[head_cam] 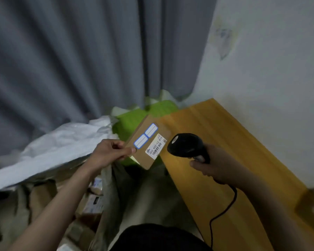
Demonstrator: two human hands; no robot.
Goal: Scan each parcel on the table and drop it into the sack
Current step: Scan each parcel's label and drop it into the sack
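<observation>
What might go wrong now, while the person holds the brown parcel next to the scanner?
1. The left hand pinches the brown parcel only at one edge, clear of the table, so it may slip and fall before it is scanned.
2. The scanner in the right hand sits beside the barcode label, so the scan may miss.
3. The scanner cable trails across the table and may catch.

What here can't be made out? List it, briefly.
- Head view: the left hand covers the parcel at its near corner.
- Barcode label: bars too small and blurred to read.
- Scanner: window faces away; the right hand hides the handle.
- Sack: contents dim, partly behind the left forearm.
</observation>
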